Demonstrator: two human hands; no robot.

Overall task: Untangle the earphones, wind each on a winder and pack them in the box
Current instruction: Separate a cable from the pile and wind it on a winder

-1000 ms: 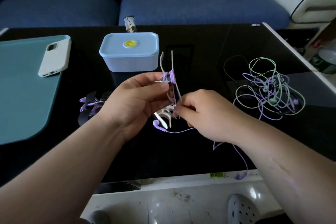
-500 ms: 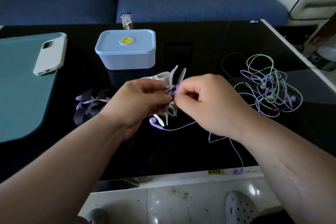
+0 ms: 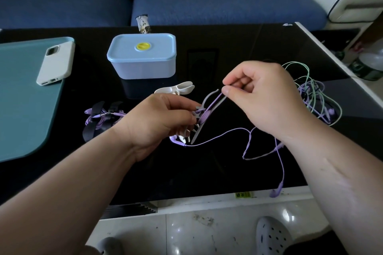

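Note:
My left hand (image 3: 159, 122) grips a grey winder (image 3: 204, 109) with a few purple turns wound at its middle. My right hand (image 3: 263, 97) pinches the purple earphone cable (image 3: 215, 100) just above the winder, pulled taut up and to the right. The rest of that purple cable (image 3: 217, 136) trails loose over the black table to an earbud (image 3: 276, 191) at the front edge. A tangle of green and purple earphones (image 3: 315, 97) lies to the right, partly behind my right hand. A pale blue lidded box (image 3: 143, 56) stands at the back centre. A wound purple earphone on a black winder (image 3: 101, 119) lies left.
A white winder (image 3: 176, 90) lies between the box and my hands. A white phone (image 3: 56, 62) rests on a teal mat (image 3: 22, 105) at the left. A blue sofa (image 3: 207, 0) runs behind the black table (image 3: 186, 172), whose white front edge is near me.
My right hand has lifted up and to the right, drawing the purple cable taut from the winder. The winder in my left hand has tilted. The view shifted slightly.

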